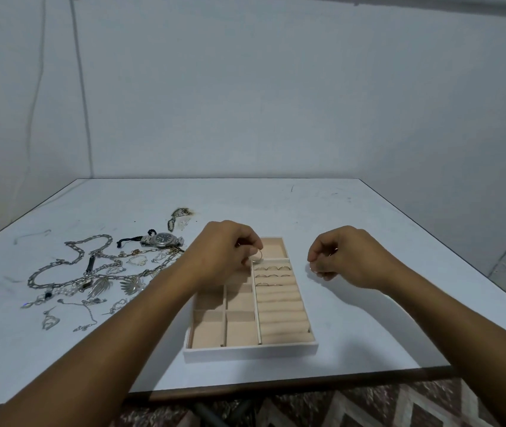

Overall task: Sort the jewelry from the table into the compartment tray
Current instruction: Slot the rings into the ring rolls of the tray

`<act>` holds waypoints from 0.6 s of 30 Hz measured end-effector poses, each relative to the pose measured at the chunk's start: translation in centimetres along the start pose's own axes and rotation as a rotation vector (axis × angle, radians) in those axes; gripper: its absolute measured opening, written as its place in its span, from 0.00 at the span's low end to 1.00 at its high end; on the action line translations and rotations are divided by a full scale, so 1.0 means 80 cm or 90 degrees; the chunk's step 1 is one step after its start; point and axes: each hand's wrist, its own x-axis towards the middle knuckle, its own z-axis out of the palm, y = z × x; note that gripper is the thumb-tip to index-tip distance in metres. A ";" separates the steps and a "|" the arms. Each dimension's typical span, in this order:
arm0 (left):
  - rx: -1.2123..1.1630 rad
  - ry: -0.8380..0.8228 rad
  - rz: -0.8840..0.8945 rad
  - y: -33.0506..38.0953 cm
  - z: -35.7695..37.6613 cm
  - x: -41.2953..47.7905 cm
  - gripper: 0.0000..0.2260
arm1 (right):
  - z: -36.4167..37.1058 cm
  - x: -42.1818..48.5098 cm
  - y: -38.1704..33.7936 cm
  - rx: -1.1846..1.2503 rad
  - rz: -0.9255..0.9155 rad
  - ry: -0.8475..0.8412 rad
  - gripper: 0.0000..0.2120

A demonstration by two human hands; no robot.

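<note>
A white compartment tray point(250, 352) with beige lining sits at the table's middle front. Several thin rings point(271, 268) are stuck in the upper ring rolls on its right side. My left hand point(224, 251) hovers over the tray's upper left and pinches a gold ring point(257, 256) above the top of the ring rolls. My right hand point(347, 257) is just right of the tray, fingers curled around small rings point(313, 269). A pile of silver chains point(85, 266), leaf pendants point(131, 285) and a watch point(162, 239) lies to the left.
The white table point(353, 217) meets a pale wall at the back. A small brooch-like piece point(179, 214) lies behind the watch. A patterned floor point(369, 405) shows beyond the near edge.
</note>
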 end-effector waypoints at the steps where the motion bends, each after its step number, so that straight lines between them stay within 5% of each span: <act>1: -0.007 -0.002 -0.001 -0.001 -0.003 -0.003 0.06 | 0.001 -0.002 -0.004 0.001 -0.002 -0.005 0.04; 18: 0.000 -0.006 -0.011 0.002 -0.006 -0.027 0.06 | 0.035 -0.014 -0.025 -0.106 -0.097 0.021 0.05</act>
